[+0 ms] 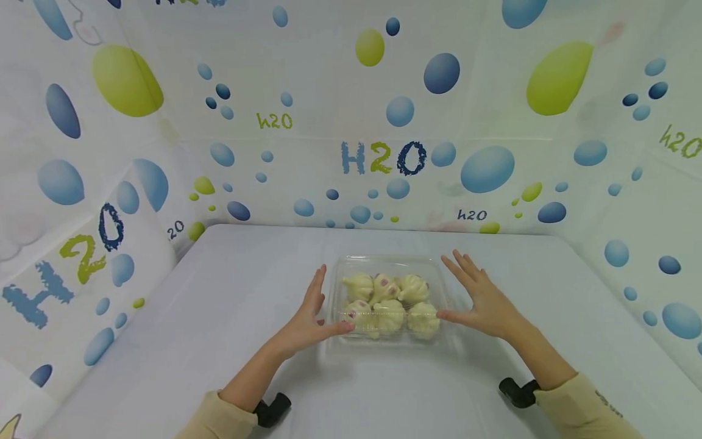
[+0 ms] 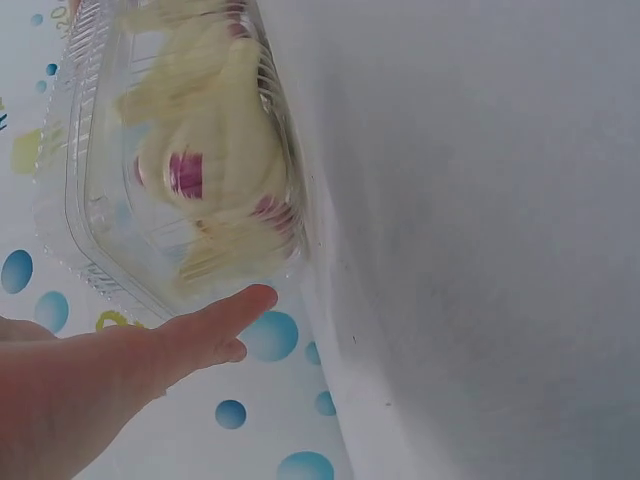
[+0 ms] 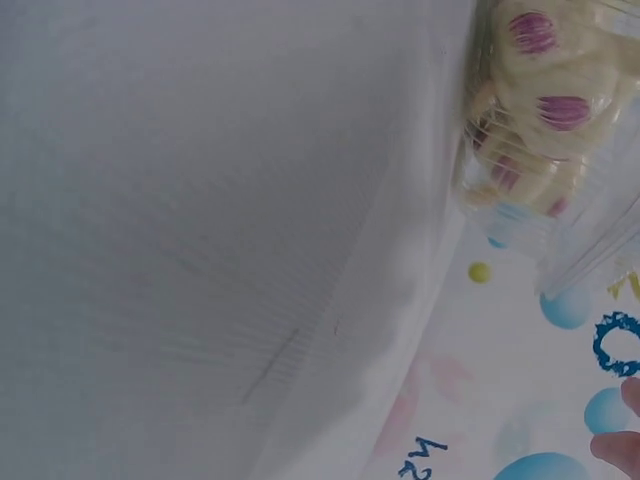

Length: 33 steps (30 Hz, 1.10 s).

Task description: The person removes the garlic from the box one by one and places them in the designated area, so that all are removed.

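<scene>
A clear plastic clamshell box [image 1: 395, 262] sits on the table, its lid apparently closed over several pale garlic bulbs [image 1: 389, 317]. Purple patches mark the bulbs [image 2: 215, 160] in the left wrist view. My left hand [image 1: 304, 326] is at the box's left side, fingers extended and thumb over the front left corner; contact is unclear. On the other side, my right hand [image 1: 485, 305] has its fingers spread, with the thumb tip near the box's right edge. Neither hand grips anything. In the right wrist view only some fingertips [image 3: 620, 452] show, at the lower right edge.
A white cloth covers the table [image 1: 247, 274]. Behind it and along both sides hangs a white curtain [image 1: 329, 79] printed with blue and green drops and H2O lettering. Black wrist devices [image 1: 274, 410] sit under both forearms, next to beige sleeves [image 1: 587, 405].
</scene>
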Each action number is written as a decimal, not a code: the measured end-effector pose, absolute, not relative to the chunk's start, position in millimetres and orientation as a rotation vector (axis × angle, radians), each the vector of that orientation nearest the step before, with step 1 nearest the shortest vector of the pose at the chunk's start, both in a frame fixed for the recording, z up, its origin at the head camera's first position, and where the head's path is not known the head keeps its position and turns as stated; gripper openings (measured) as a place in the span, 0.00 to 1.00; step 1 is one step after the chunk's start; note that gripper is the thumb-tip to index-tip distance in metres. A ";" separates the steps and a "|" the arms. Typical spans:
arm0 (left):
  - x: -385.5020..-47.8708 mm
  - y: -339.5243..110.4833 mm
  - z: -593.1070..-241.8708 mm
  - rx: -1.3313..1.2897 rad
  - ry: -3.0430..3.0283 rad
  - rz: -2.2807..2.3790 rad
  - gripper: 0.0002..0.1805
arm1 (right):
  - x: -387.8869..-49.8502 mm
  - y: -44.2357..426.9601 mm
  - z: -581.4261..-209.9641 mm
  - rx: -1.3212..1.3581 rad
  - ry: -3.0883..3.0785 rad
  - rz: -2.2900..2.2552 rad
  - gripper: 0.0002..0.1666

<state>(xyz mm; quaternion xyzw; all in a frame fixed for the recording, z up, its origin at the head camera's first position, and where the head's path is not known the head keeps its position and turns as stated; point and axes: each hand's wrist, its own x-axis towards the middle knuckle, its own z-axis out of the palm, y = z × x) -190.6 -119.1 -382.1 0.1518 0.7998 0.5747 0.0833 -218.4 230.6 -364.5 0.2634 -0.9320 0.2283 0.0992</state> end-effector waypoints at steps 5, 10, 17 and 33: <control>-190.5 -117.2 -383.6 0.430 2.334 1.767 0.62 | -217.6 229.0 -366.9 0.776 -2.777 0.704 0.59; -189.5 -116.0 -385.5 0.411 2.294 1.797 0.62 | -216.4 228.4 -369.8 0.769 -2.815 0.730 0.58; -188.1 -112.9 -389.3 0.432 2.262 1.820 0.63 | -215.1 226.1 -372.2 0.823 -2.824 0.780 0.59; -190.6 -105.5 -395.7 0.406 2.265 1.826 0.64 | -214.0 222.6 -377.2 0.842 -2.873 0.774 0.64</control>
